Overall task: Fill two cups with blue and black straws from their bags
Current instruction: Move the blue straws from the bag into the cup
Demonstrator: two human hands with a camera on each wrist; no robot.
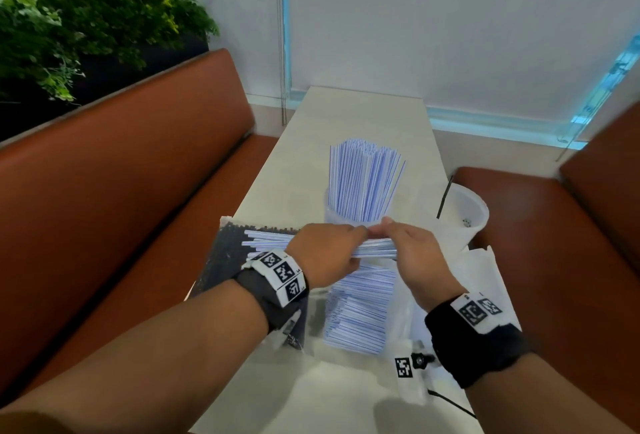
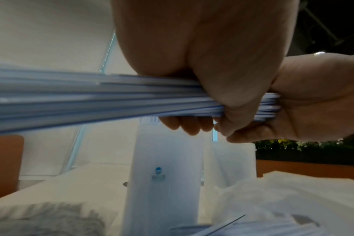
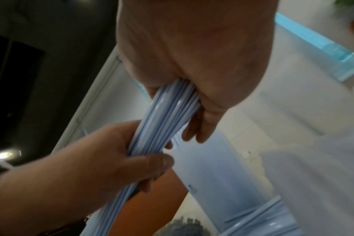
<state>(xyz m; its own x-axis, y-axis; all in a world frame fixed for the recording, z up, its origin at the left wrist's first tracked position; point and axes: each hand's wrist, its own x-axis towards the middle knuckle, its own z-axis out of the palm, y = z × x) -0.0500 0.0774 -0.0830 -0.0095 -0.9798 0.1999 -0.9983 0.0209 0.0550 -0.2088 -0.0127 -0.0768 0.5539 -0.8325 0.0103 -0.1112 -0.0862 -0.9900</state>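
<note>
Both hands hold one bundle of blue-striped straws (image 1: 266, 242) level above the table. My left hand (image 1: 329, 251) grips it near the middle, fingers curled round it (image 2: 192, 126). My right hand (image 1: 412, 248) grips the bundle's right end (image 3: 172, 115). Just behind stands a clear cup (image 1: 332, 215) packed with upright blue straws (image 1: 363, 180). A white cup (image 1: 467, 208) at the right holds one black straw (image 1: 445, 198). The bag of black straws (image 1: 228, 257) lies at the left, and the open bag of blue straws (image 1: 360, 312) lies under my hands.
Orange benches (image 1: 138, 191) flank the narrow white table (image 1: 346, 114), with a wall at its far end. Crumpled white plastic (image 1: 488, 270) lies at the table's right edge. A small tagged device (image 1: 408, 367) with a cable sits near my right wrist.
</note>
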